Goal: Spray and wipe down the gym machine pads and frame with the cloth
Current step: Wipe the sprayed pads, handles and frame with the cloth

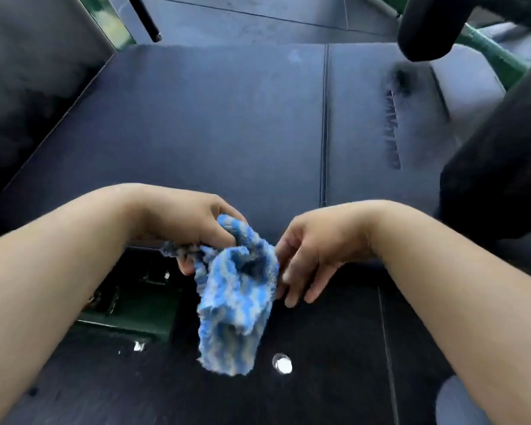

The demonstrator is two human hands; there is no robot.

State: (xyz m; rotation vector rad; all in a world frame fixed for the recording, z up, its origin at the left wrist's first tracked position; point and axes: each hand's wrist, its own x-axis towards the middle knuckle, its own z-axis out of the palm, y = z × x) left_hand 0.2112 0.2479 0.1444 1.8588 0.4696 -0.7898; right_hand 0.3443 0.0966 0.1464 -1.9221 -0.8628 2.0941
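A fluffy blue-and-white cloth [236, 299] hangs bunched in mid-air in front of me. My left hand [193, 228] grips its upper left part in a closed fist. On the cloth's right edge my right hand [313, 256] pinches the fabric with its fingertips. Behind both hands lies a large dark padded seat [196, 124] of the gym machine, with a seam running down it. A green frame tube [491, 53] shows at the top right. No spray bottle is in view.
A black foam roller pad [429, 29] juts in at the top right, above another dark pad [497, 167] on the right. Below the cloth is dark flooring with a small white spot [282, 363]. Green frame parts [129, 314] sit lower left.
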